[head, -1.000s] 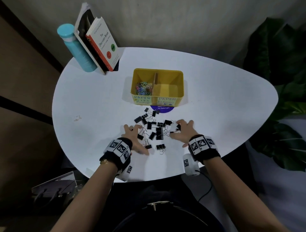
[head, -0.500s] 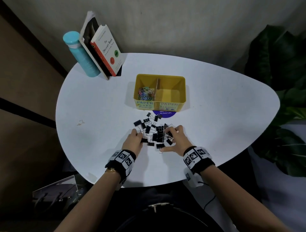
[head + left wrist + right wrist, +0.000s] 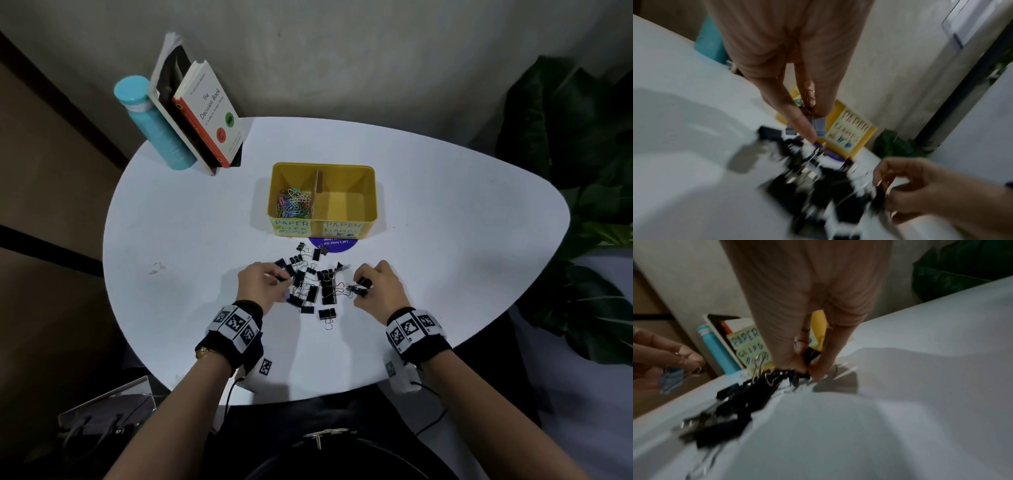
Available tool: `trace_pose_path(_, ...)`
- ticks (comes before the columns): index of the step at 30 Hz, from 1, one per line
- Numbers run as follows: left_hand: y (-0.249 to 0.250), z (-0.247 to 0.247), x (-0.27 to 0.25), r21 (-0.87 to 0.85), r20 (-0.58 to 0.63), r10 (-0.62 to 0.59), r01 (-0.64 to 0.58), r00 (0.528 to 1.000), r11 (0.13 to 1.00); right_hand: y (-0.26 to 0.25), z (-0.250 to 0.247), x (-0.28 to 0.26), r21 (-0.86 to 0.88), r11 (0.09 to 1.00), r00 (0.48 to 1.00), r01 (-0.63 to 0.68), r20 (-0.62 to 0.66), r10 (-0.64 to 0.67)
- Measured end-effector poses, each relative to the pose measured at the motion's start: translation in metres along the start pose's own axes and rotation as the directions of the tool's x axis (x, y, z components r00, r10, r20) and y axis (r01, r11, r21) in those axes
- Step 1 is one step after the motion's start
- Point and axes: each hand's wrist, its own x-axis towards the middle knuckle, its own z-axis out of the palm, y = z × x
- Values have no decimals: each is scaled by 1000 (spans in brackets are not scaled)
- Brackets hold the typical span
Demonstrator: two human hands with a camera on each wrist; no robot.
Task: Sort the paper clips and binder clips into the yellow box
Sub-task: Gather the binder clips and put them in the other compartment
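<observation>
A yellow box (image 3: 371, 192) with a middle divider stands at the table's centre. Its left compartment holds coloured paper clips (image 3: 294, 207); the right compartment shows only its bare floor. Several black binder clips (image 3: 313, 286) lie heaped in front of the box. My left hand (image 3: 265, 286) is at the heap's left side and pinches a binder clip (image 3: 819, 125) between thumb and fingers. My right hand (image 3: 373, 289) is at the heap's right side, fingers curled round binder clips (image 3: 811, 354). Both wrist views are blurred.
A teal bottle (image 3: 150, 125) and leaning books (image 3: 205, 116) stand at the table's (image 3: 462, 240) back left. A purple round sticker (image 3: 337, 244) lies just in front of the box. A leafy plant (image 3: 582, 205) is beyond the right edge.
Both hands went from flat beside the spread clips to pushing them into a heap, and now each has drawn a little outward, pinching clips.
</observation>
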Motion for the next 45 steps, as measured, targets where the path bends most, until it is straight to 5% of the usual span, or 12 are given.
trace_pose_path(9,127,40,56,-149,-102,204,-217,974,965,-5,-29,24,184,983,991,31,-135,-6)
trace_pose_path(14,129,43,76,60,-23,282,-281,959,958,-28,-51,22,373,884,888,283,-450,-94)
trace_pose_path(17,108,31,55,244,-71,447,-419,892,875,-39,-62,34,328,852,835,409,-512,-204)
trace_pose_path(20,66,18,30,319,-6,439,-415,898,852,-40,-67,48,273,841,828,468,-467,-309)
trace_pose_path(23,29,10,18,536,113,244,-266,963,801,-34,-65,48,135,883,844,449,-388,-370)
trace_pose_path(26,9,8,17,680,191,82,-192,978,708,-21,-56,39,-212,927,951,308,66,-301)
trace_pose_path(28,4,11,19,682,234,-9,-157,972,714,-9,-44,37,-377,888,939,265,312,-148)
trace_pose_path(31,0,21,22,714,292,-46,-185,955,676,4,-25,40,-386,873,887,297,450,-103)
trace_pose_path(38,-9,37,18,717,328,51,-284,943,637,7,-7,39,-239,913,890,331,400,-218)
trace_pose_path(45,-20,28,14,682,262,132,-280,956,675,14,-11,29,-101,965,954,242,208,-217)
